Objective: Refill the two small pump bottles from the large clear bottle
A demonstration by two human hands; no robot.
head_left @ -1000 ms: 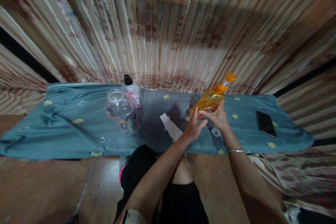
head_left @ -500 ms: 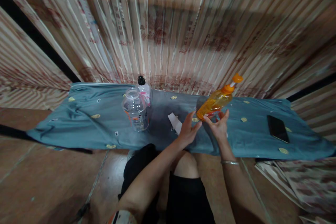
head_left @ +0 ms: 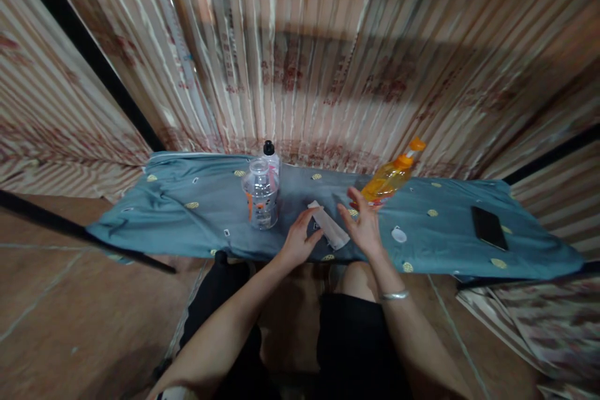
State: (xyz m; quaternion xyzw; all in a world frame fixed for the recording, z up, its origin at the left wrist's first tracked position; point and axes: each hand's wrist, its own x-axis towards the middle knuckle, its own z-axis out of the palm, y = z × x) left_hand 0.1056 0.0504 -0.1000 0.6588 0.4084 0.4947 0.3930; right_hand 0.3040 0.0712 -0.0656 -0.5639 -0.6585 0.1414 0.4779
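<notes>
My left hand (head_left: pixel 300 240) is beside a folded white strip of cloth or paper (head_left: pixel 332 229) on the covered bench, thumb and fingers apart, its fingertips near the strip's left edge. On the strip's other side is my right hand (head_left: pixel 364 228), fingers spread and holding nothing. Behind that hand stands an amber pump bottle (head_left: pixel 385 182) with an orange top; the hand covers part of its base. A clear, open-mouthed plastic jar (head_left: pixel 262 203) stands to the left. Just behind the jar is a bottle with a black cap (head_left: pixel 269 149), partly hidden.
A round white disc (head_left: pixel 399 234) lies right of my right hand. Farther right is a black phone (head_left: pixel 489 227). The blue-green cloth (head_left: pixel 187 225) covers the narrow bench, with a striped curtain (head_left: pixel 309 100) close behind. Dark metal bars (head_left: pixel 94 62) run along both sides.
Both hands have moved left, away from the pump bottle, toward the white strip. The right hand no longer touches the bottle's base, and the white disc shows now. The view has shifted slightly.
</notes>
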